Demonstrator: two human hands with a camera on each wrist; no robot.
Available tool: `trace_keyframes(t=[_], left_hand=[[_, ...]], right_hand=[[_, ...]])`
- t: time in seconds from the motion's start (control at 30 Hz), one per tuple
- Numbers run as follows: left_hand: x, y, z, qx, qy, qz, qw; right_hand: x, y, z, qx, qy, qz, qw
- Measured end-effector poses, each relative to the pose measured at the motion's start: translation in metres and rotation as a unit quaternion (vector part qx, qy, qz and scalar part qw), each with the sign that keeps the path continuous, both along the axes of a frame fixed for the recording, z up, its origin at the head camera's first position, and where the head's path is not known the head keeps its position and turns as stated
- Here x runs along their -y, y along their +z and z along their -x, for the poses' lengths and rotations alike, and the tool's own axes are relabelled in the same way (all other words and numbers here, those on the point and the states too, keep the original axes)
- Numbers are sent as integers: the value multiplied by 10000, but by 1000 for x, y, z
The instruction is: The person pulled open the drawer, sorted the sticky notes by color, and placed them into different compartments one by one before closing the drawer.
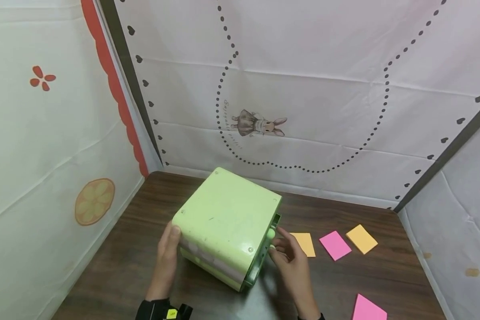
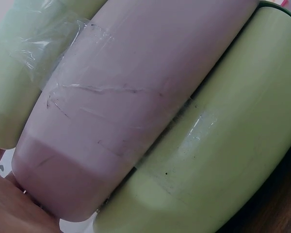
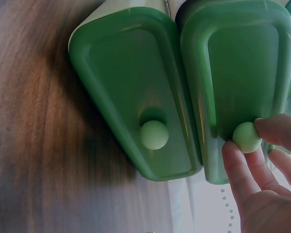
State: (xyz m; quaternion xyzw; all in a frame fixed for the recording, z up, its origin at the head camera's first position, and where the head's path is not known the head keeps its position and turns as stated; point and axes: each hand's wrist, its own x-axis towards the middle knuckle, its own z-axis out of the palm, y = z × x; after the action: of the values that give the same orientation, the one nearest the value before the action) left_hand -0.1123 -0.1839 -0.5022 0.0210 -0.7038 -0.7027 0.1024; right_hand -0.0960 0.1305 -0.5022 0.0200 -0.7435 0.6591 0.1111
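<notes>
A light green mini drawer cabinet [image 1: 228, 209] with a purple-grey band along its side sits askew on the table. My left hand [image 1: 168, 253] holds its left rear corner, thumb on the side. In the right wrist view, my right hand [image 3: 264, 179] pinches the round pale green knob [image 3: 246, 137] of the middle dark green drawer [image 3: 242, 73]. A bottom drawer [image 3: 131, 68] with its own knob [image 3: 154, 135] is next to it. In the left wrist view, clear tape [image 2: 194, 131] crosses the purple drawer side [image 2: 131, 63]. The top drawer [image 1: 277, 220] stands slightly out from the front.
Yellow sticky notes [image 1: 362, 238] and pink sticky notes [image 1: 335, 245] lie on the brown wooden table [image 1: 388, 262] to the right, one pink note [image 1: 369, 307] near the front. White printed cloth [image 1: 304, 111] walls the back and both sides.
</notes>
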Motion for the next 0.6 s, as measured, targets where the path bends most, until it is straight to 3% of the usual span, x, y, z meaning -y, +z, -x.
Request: trace_keyframes(t=[0.3,0.6], left_hand=[[-2,-1,0,10,50,36,10000],[-3,-1,-2,20,-54,-97,9999]], right_hand=[[-5,-7,-7,135,-620,123,9979],[-10,-8,-13,36,-787,-62,9969]])
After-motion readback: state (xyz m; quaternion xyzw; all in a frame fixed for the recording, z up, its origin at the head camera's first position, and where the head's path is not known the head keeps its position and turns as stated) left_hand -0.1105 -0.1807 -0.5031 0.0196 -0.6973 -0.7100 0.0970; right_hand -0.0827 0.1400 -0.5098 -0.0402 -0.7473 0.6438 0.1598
